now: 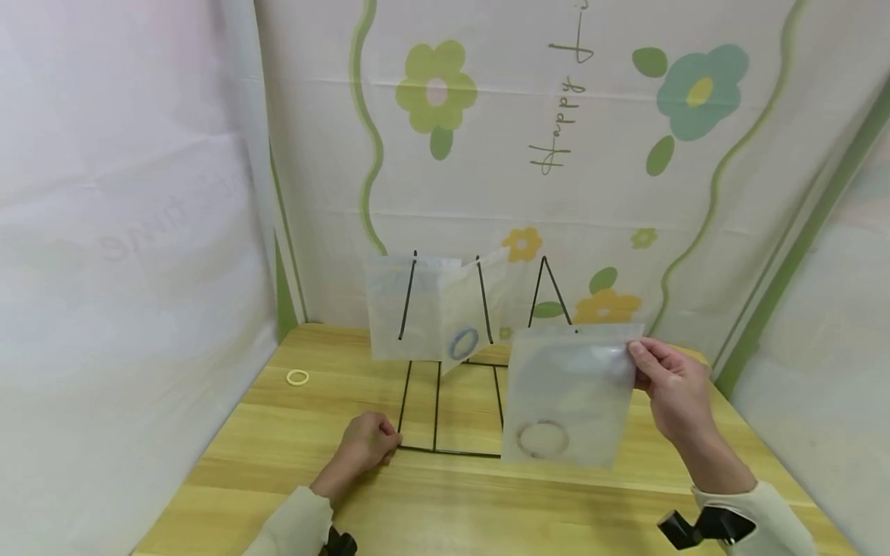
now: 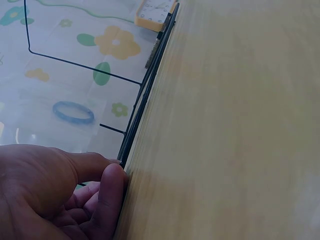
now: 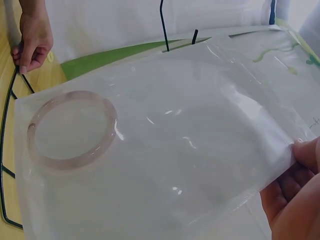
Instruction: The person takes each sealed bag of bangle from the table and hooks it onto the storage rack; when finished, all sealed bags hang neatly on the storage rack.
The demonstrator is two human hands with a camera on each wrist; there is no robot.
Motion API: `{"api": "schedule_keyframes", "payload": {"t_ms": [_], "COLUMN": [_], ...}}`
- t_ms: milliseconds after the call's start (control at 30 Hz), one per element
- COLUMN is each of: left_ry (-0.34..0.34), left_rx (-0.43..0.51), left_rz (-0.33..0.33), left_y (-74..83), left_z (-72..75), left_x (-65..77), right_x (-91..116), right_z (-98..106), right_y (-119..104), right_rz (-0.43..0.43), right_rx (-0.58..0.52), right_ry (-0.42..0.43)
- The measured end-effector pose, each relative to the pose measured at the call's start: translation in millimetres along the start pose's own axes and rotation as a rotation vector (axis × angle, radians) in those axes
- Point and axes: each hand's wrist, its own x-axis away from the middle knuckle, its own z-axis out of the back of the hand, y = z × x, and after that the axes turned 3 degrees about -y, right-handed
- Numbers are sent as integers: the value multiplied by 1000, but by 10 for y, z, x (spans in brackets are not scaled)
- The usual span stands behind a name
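My right hand pinches the upper right edge of a clear zip bag, between thumb and fingers. Inside that bag lies a pinkish bangle near the bottom corner. The bag's top strip, with a small hole in it, overlaps the lower end of the rack's right prong in the head view. At the near left corner, my left hand pinches the base of a black wire display rack on the table. Two more bags hang from the rack: a pale bag at left and a bag with a blue bangle.
A small pale yellow ring lies on the wooden table left of the rack. Printed flower curtains close off the back and both sides. A yellow-framed clock shows beyond the rack in the left wrist view.
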Motion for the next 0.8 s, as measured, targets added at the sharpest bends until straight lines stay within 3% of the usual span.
{"api": "schedule_keyframes", "payload": {"t_ms": [500,800], "left_ry": [9,0], "left_rx": [-6,6], "left_rz": [2,12], "left_y": [-12,-27], "left_z": [-16,-33], "left_x": [-17,-49], "right_x": [-100,-217], "right_z": [15,56], "right_y": [141,234], "right_rz": [-34,-99], "right_rx": [8,119], "right_ry": [35,147]}}
